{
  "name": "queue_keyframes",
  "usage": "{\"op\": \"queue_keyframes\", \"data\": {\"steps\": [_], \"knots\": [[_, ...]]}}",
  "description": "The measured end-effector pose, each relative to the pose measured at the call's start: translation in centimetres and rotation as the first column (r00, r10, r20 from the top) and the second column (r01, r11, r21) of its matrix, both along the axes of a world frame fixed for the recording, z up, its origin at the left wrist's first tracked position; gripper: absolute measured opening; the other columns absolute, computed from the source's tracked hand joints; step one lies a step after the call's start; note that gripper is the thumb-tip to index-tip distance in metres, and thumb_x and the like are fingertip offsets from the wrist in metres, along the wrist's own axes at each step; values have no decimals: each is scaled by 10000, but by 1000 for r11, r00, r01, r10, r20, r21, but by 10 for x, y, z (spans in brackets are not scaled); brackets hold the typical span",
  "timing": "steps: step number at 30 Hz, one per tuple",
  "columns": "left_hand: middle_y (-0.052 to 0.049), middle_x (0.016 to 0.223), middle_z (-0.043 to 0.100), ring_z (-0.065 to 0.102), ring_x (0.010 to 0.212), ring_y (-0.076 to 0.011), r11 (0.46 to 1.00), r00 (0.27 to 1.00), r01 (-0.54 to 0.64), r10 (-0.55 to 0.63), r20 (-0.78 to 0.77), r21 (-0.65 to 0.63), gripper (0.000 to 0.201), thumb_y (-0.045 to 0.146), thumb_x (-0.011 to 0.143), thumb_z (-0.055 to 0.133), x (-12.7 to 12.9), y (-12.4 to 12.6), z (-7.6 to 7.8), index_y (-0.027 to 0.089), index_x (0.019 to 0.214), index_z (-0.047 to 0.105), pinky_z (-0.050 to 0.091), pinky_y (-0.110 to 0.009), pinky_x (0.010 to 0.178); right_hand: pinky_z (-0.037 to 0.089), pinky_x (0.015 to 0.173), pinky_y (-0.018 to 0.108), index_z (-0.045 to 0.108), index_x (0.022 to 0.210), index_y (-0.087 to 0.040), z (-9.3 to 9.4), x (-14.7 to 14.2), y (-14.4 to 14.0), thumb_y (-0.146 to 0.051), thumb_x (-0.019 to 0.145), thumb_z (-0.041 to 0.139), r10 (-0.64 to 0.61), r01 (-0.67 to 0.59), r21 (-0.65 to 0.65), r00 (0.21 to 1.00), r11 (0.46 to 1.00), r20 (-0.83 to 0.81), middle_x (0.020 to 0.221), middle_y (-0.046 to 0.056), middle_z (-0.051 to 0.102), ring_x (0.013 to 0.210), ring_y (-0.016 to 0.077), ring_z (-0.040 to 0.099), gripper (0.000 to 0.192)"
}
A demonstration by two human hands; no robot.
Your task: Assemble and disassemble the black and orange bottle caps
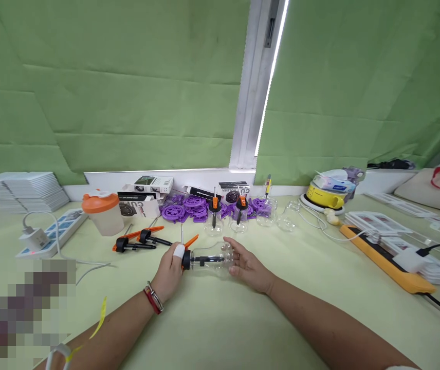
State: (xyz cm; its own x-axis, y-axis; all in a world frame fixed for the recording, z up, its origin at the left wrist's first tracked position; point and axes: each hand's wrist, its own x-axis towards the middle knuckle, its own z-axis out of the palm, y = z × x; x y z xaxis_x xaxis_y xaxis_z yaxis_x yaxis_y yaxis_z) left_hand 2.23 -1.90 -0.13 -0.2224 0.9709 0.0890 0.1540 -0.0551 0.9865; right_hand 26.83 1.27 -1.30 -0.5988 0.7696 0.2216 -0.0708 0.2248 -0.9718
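a clear bottle lies on its side on the pale green table, near the middle, held between both hands. a black cap with an orange lever sits on its neck, and a thin dark stem runs from it inside the glass-like body. the left hand is closed around the cap end, a white wrap on one fingertip. the right hand cups the ribbed base, fingers curled against it.

behind stand more clear bottles, two with orange-black caps fitted and two without. a frosted tub wears an orange lid; its contents cannot be made out. two loose caps lie beside it. purple wheels are heaped by the sill. the lower left is blurred out.
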Motion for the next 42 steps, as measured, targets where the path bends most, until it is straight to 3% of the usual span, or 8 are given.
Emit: {"op": "queue_keyframes", "data": {"steps": [9,17,25,29,31,33,37,42], "knots": [[21,681,545,464,558,-123,1000,992,1,0,127,0,350,471,716,508,0,-2,0,196,918,589,387,-233,490,417,914,401,334,1384,-306,0,-1,2,-411,782,674,46,-53,-86,996,995,-82,1174,73,442,1020,192,511,699],[31,642,468,409,545,-126,995,996,74,-70,-56,67,271,441,826,408,-3,3,4,195,823,519,345,-237,492,428,908,411,313,1372,-301,-3,-2,5,-416,781,669,45,-47,-53,998,997,-45,1222,93,429,1031,201,524,699],[36,641,466,426,567,-131,946,902,289,-217,-374,149,247,405,913,364,4,-14,40,195,945,490,364,-244,546,425,933,388,367,1344,-301,21,-8,-15,-246,620,748,-285,163,370,909,914,304,1313,86,397,1086,226,494,820],[-9,773,551,512,674,-149,842,793,492,-328,-514,222,364,346,930,320,6,-18,45,179,1253,345,430,-275,660,387,987,384,465,1264,-264,32,-1,-11,-183,584,717,-364,147,526,869,838,336,1241,72,493,1145,244,480,730],[-63,917,574,550,837,-178,832,752,490,-252,-609,261,415,320,919,340,-3,-10,43,171,1305,299,440,-318,788,421,938,388,469,1244,-245,34,12,-3,-198,587,715,-418,202,506,833,839,361,1171,75,553,1077,247,528,703],[-114,1052,573,530,1004,-230,896,692,337,-27,-722,290,435,312,883,410,-19,3,40,158,1285,346,402,-380,898,460,857,371,477,1232,-235,35,31,6,-220,611,707,-439,242,445,797,862,415,1097,71,597,978,236,575,662],[-186,1243,525,449,1156,-325,933,317,10,338,-886,359,389,225,829,406,-63,31,35,110,1192,482,277,-490,990,478,765,324,510,1178,-227,32,69,26,-219,617,696,-500,347,380,735,858,458,1013,52,623,877,209,597,591],[-209,1293,488,447,1164,-358,947,130,-235,255,-958,220,424,266,828,389,-92,44,28,120,1214,492,279,-534,933,465,806,325,514,1147,-192,18,85,49,-279,607,709,-586,446,393,704,804,400,1046,72,580,906,204,569,581]]}}
